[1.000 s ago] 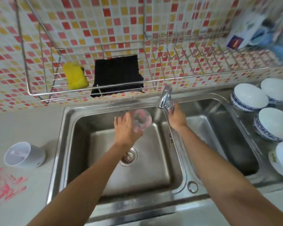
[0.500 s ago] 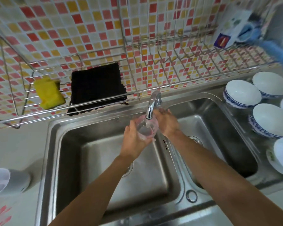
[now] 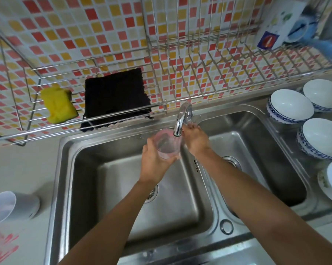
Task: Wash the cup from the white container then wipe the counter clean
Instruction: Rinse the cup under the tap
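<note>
Two hands busy: left hand [image 3: 157, 155] wraps the clear cup [image 3: 168, 143] under the faucet [image 3: 181, 119], right hand [image 3: 194, 137] closed on its lever. Cup looks light, wet, likely slippery; grip mid-wall, firmly.

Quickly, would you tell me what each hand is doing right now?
Left hand: closed around the clear cup under the faucet.
Right hand: at the faucet's base, grip unclear.

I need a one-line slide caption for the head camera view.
Left hand holds a clear cup under the faucet while the right hand reaches its base.
</note>
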`<move>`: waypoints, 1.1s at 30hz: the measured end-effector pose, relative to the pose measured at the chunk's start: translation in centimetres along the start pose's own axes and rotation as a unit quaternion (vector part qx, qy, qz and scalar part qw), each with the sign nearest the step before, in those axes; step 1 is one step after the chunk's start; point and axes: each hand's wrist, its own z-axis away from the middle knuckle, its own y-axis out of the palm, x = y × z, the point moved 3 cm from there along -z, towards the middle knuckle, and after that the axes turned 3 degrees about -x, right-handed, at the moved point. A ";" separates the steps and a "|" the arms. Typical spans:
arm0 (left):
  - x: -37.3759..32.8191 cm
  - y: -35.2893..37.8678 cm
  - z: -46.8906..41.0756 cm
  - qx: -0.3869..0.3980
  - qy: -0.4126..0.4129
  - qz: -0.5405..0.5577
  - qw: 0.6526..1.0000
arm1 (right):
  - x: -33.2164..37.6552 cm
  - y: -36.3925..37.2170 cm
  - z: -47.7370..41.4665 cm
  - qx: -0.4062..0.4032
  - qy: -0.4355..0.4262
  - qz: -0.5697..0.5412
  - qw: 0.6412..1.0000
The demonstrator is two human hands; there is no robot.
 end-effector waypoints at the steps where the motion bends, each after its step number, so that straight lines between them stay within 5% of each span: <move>1: -0.1 0.0 0.0 0.008 0.000 -0.006 1.000 | 0.1 -0.1 0.0 0.007 0.001 -0.004 1.000; 8: -0.2 0.4 0.5 0.028 0.011 -0.020 0.999 | 0.1 -0.3 0.2 0.008 0.017 -0.052 0.998; 16: -0.2 0.7 0.5 0.026 0.009 -0.015 0.999 | -3.0 -0.2 0.2 -0.067 0.144 -0.275 0.948; 33: -0.8 0.5 0.7 0.008 0.008 0.025 1.000 | -2.9 0.0 1.4 -0.082 0.124 -0.310 0.939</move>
